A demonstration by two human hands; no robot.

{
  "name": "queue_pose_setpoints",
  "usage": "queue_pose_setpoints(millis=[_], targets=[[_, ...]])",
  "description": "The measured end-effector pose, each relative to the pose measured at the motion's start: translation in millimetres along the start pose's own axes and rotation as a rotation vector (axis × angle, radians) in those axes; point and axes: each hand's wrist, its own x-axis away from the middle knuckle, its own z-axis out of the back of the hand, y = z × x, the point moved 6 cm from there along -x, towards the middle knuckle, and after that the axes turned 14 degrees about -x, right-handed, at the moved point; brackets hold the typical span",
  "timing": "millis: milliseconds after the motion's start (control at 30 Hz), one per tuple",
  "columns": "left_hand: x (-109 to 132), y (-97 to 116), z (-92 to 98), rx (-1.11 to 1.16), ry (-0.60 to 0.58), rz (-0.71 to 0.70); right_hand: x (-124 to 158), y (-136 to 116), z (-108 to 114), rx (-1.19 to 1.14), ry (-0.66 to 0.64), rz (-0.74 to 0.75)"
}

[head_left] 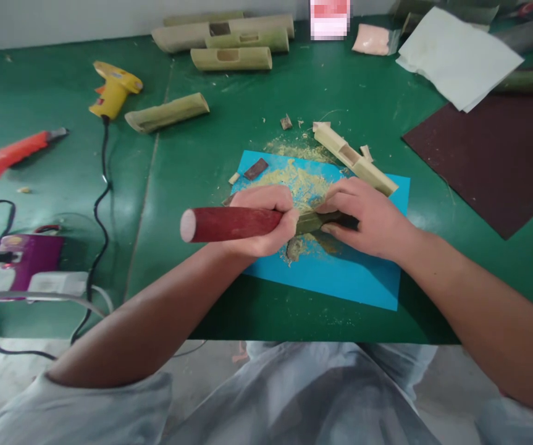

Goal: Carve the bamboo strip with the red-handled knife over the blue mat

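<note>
My left hand (266,213) is wrapped around a thick dark-red rod (233,224) with a pale round end that points left. Just right of that fist, my right hand (363,216) grips an olive-green piece of bamboo (310,222), thumb below and fingers above. Where the rod and the bamboo meet is hidden by the left fist. Both hands are over a blue sheet (354,284) strewn with yellowish shavings (289,176). Past the right fingers lies a split bamboo piece (356,157) with a cut-out slot. A small dark brown scrap (256,169) rests near the sheet's upper left.
Notched bamboo tubes (247,59) lie at the back, with another bamboo tube (168,114) nearer. Left are a yellow glue gun (113,89), a red utility knife (20,151) and a purple power block (39,256) with cords. White paper (456,59) overlaps a dark brown sheet (493,161).
</note>
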Motion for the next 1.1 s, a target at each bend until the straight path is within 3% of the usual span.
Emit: queue_pose_setpoints(millis=[167, 400, 600, 833, 1100], targets=[[-1.7, -4.6, -3.0, 0.022, -0.017, 0.099, 0.6, -0.5, -0.1, -0.008, -0.002, -0.019], [-5.8, -6.4, -9.2, 0.323, 0.008, -0.007, 1.7, -1.8, -0.2, 0.023, -0.011, -0.023], [-4.3, -4.0, -4.1, 0.226, 0.107, 0.003, 2.2, -1.9, -0.1, 0.008, -0.001, -0.015], [-6.2, 0.8, -0.6, 0.034, -0.005, 0.056, 2.0, -1.8, 0.5, -0.001, 0.006, -0.028], [-8.1, 8.4, 0.5, 0.035, -0.088, 0.014, 1.4, -1.1, 0.6, -0.016, 0.008, -0.055]])
